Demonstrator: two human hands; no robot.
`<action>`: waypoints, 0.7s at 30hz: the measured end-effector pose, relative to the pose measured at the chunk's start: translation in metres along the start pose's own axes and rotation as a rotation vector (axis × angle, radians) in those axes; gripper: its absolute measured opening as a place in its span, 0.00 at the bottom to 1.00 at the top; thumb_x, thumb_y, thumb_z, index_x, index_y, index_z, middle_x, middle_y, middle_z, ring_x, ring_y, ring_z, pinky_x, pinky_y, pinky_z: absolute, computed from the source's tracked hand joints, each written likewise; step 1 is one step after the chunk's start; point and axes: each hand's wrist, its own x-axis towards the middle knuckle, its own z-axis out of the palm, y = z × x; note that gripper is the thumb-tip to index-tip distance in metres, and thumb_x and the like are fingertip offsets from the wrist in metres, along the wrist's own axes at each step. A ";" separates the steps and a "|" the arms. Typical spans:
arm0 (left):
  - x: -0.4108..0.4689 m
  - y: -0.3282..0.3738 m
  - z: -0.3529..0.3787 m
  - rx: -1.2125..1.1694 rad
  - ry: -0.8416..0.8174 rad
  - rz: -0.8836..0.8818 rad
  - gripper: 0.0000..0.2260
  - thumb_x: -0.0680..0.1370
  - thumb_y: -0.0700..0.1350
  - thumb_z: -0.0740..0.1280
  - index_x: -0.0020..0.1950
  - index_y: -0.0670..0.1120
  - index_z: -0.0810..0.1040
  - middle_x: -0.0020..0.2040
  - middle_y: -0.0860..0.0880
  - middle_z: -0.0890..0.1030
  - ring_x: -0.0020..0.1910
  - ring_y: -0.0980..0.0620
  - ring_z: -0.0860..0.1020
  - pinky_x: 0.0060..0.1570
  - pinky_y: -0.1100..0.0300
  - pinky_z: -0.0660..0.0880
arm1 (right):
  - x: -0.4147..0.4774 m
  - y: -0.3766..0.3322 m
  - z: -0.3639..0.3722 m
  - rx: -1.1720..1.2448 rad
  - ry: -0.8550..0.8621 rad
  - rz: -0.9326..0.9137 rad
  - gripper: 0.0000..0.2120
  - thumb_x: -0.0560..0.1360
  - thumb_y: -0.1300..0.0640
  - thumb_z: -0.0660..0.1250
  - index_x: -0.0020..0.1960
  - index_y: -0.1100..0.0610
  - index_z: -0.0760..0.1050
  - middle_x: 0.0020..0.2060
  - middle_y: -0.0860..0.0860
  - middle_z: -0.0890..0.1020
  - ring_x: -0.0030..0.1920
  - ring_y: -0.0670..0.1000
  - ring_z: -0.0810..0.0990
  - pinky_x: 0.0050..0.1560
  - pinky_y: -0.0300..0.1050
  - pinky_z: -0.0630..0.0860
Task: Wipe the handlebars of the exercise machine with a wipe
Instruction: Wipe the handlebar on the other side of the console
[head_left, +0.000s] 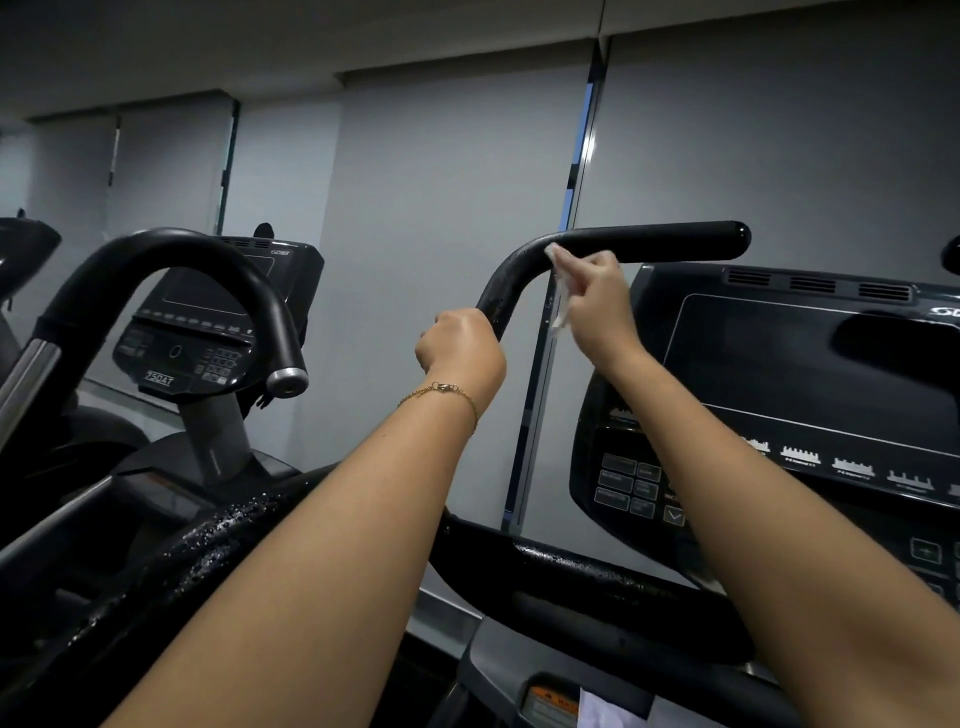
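White wipe (560, 291) — crumpled, dangling — against wet black handlebar (644, 241)

The handlebar (639, 243) is set left of the console (810, 374); a wipe (560, 283) is pressed beneath its bend, with a second console (208, 317) placed far left

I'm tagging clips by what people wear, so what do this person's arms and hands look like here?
Both forearms are bare, with no sleeves in view and no gloves. The left hand has a thin gold chain bracelet with a small clasp at the wrist. The right hand shows no jewellery or watch. No rings can be made out.
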 end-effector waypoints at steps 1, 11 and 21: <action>-0.001 -0.001 0.000 -0.010 -0.004 -0.007 0.15 0.77 0.35 0.60 0.63 0.38 0.71 0.60 0.41 0.74 0.58 0.43 0.75 0.43 0.59 0.68 | -0.001 -0.002 0.003 0.019 -0.043 -0.029 0.14 0.80 0.60 0.57 0.64 0.56 0.73 0.46 0.49 0.70 0.40 0.43 0.70 0.42 0.30 0.75; -0.001 -0.005 0.000 -0.084 -0.010 -0.027 0.14 0.78 0.38 0.60 0.64 0.41 0.70 0.61 0.42 0.74 0.58 0.45 0.75 0.44 0.59 0.68 | -0.006 0.005 0.028 -0.192 -0.227 -0.242 0.14 0.74 0.48 0.67 0.47 0.59 0.70 0.35 0.46 0.69 0.32 0.41 0.71 0.43 0.41 0.69; -0.003 -0.007 0.000 -0.094 -0.037 -0.025 0.15 0.77 0.38 0.61 0.65 0.41 0.69 0.61 0.42 0.73 0.58 0.45 0.74 0.44 0.58 0.67 | -0.001 -0.001 0.019 -0.350 -0.357 -0.217 0.14 0.72 0.45 0.68 0.43 0.53 0.67 0.39 0.53 0.74 0.42 0.51 0.76 0.47 0.46 0.73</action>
